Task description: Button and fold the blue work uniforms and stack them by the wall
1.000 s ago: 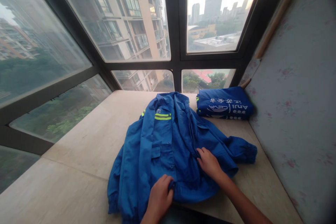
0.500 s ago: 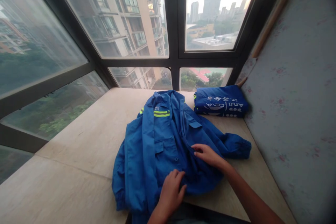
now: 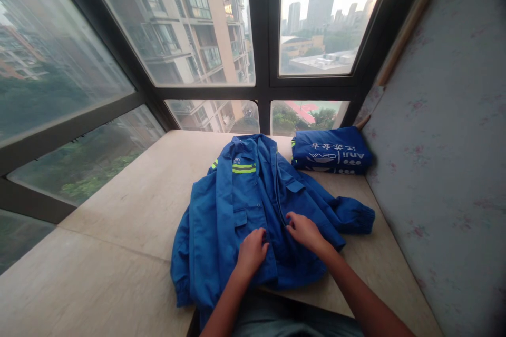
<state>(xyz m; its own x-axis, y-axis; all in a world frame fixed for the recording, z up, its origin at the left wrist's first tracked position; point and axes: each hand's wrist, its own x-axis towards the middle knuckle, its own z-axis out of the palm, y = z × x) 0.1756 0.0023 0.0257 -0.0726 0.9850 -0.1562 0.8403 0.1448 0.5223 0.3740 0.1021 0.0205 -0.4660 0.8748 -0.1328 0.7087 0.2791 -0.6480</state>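
A blue work jacket (image 3: 247, 195) with yellow-green reflective stripes lies spread on the pale ledge, its collar toward the window and its front partly open. My left hand (image 3: 253, 250) is closed at the buttoned front edge on the left, below the flap pocket. My right hand (image 3: 304, 230) pinches the opposite front edge, near the zip line. Both hands cover the cloth they grip, so the fingertips are partly hidden. One sleeve reaches out to the right, and the other lies folded down along the left side.
A folded blue garment (image 3: 330, 150) with white lettering sits at the back right, against the floral-papered wall (image 3: 435, 168). Dark window frames (image 3: 263, 52) border the stone ledge (image 3: 130, 210) at the back and left. My lap shows at the bottom edge.
My left hand has moved up and forward along the jacket's front edge and its fingers have closed. My right hand has shifted slightly left and down, with the front panel moving beneath it.
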